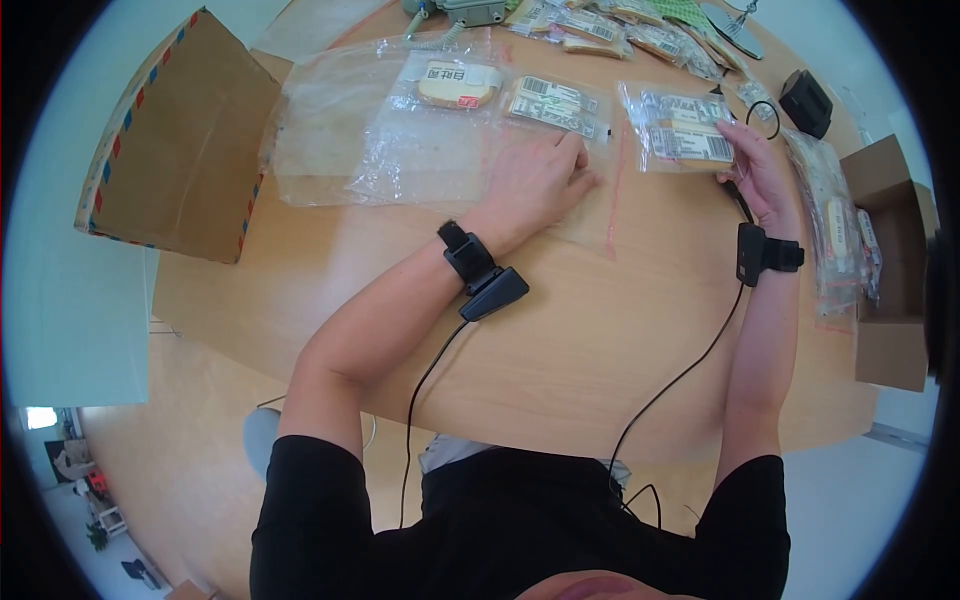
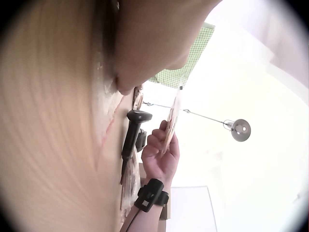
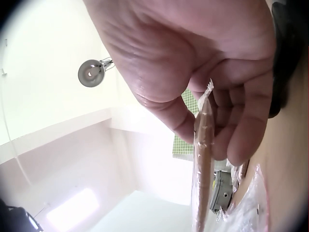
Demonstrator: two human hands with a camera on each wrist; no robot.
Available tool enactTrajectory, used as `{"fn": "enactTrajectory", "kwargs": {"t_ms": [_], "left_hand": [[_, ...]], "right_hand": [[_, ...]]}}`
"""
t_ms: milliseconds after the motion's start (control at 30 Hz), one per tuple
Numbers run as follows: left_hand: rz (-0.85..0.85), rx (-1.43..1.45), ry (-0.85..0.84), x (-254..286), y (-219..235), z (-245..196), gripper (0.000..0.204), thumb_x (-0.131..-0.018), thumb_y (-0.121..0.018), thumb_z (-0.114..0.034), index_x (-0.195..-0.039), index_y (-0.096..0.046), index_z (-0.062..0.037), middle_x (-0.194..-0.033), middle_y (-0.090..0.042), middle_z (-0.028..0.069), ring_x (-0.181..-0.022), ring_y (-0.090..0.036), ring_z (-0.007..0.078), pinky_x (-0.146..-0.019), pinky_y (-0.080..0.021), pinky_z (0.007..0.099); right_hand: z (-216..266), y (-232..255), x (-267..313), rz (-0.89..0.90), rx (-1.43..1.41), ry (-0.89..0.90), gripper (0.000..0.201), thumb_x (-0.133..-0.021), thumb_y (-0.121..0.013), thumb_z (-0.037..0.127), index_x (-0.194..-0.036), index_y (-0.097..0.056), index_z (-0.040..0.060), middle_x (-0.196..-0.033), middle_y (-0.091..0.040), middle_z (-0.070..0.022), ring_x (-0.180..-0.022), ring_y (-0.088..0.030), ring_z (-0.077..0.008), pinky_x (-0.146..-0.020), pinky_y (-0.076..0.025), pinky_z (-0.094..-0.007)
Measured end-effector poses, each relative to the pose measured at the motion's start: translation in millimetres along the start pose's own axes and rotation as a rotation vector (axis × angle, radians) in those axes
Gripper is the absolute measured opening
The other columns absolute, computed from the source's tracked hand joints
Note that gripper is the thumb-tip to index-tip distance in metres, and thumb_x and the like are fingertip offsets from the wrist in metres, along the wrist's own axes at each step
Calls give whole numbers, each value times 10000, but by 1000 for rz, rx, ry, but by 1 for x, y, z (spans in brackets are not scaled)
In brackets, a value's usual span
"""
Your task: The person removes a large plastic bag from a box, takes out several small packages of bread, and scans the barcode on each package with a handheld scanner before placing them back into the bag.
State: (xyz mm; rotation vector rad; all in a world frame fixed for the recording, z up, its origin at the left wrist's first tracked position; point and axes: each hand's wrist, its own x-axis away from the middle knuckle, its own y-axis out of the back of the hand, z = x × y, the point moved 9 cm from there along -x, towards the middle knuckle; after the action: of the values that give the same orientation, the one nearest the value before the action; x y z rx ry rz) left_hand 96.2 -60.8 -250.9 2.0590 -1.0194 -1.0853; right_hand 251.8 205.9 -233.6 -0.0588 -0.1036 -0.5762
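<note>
My right hand (image 1: 762,175) holds up a clear packet of bread (image 1: 690,140) with barcode labels. In the right wrist view, thumb and fingers pinch the packet (image 3: 203,159) by its near end. My left hand (image 1: 540,180) rests on a large clear plastic bag (image 1: 320,150) lying on the table. Its fingers bend down to the film, their tips mostly hidden, and I cannot tell whether they grip it. Just beyond that hand lie a barcode-labelled packet (image 1: 550,103) and a round-edged toast packet (image 1: 458,85).
A black handheld scanner (image 2: 133,133) stands near the right hand. An open cardboard box (image 1: 180,140) is at left, another box (image 1: 890,340) at right beside bagged packets (image 1: 835,230). More bread packets (image 1: 590,30) are piled at the back near a grey-green telephone (image 1: 475,12).
</note>
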Motion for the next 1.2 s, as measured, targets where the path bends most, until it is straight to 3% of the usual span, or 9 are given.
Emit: {"fn": "enactTrajectory", "kwargs": {"t_ms": [200,400,500,667,867,967,1067,1167,1200], "left_hand": [[-125,66,113,-1,19,2,234,-1023,-690,-305,-993,-674,-74,-787,-729,109,-743,-710,308,-669,-528,441],[-273,171,90,0,35,-4,234,-1032,-681,-287,-987,-657,-59,-784,-703,116,-713,-687,303,-633,-520,434],[-306,163,62,2,40,-7,232,-1032,-678,-279,-979,-650,-54,-812,-704,119,-728,-688,313,-641,-523,443],[-329,219,52,4,40,-7,206,-1029,-671,-265,-998,-643,-63,-898,-710,127,-781,-698,339,-678,-542,456],[-368,234,8,7,38,-6,175,-1016,-670,-235,-1008,-634,-64,-934,-706,124,-808,-709,341,-691,-559,443],[-411,232,-19,7,40,-6,164,-1009,-672,-224,-996,-632,-66,-919,-699,122,-805,-710,333,-682,-560,432],[-466,214,-29,8,44,-7,156,-1006,-672,-218,-986,-629,-69,-909,-692,120,-799,-710,326,-673,-560,424],[-503,209,-28,8,48,-9,155,-1001,-675,-214,-977,-626,-69,-902,-686,120,-790,-707,322,-667,-559,420],[-518,208,-30,8,50,-9,158,-999,-677,-214,-973,-625,-67,-900,-683,120,-786,-705,322,-666,-557,420]], "right_hand": [[-17,1,3,77,150,-123,275,-994,-734,304,-1139,-734,71,-933,-757,16,-721,-709,-41,-494,-562,-224],[-24,-52,3,232,251,-153,309,-1021,-705,308,-1171,-731,39,-938,-767,5,-752,-715,-36,-550,-578,-207],[-28,-90,6,208,213,-165,318,-1033,-700,319,-1178,-733,38,-921,-762,12,-725,-705,-44,-569,-594,-216],[-52,-138,10,387,-32,-256,322,-1101,-595,224,-1323,-652,-2,-1121,-747,-54,-937,-735,-103,-731,-649,-263],[-47,-189,12,490,-145,-276,273,-1080,-582,126,-1318,-628,-1,-1247,-704,-78,-1095,-709,-151,-957,-610,-356],[-67,-188,-4,492,-27,-277,277,-1063,-574,72,-1333,-613,22,-1298,-678,-77,-1199,-672,-165,-1022,-566,-369],[-66,-200,-9,379,59,-176,315,-1050,-598,49,-1364,-597,62,-1309,-665,-68,-1215,-651,-165,-995,-561,-346],[-53,-211,-7,159,247,-217,385,-1015,-654,45,-1392,-583,86,-1329,-655,-68,-1236,-627,-170,-998,-547,-348],[-51,-212,-8,169,314,-175,397,-1026,-659,77,-1411,-564,79,-1359,-636,-82,-1256,-616,-178,-1019,-538,-349]]}}
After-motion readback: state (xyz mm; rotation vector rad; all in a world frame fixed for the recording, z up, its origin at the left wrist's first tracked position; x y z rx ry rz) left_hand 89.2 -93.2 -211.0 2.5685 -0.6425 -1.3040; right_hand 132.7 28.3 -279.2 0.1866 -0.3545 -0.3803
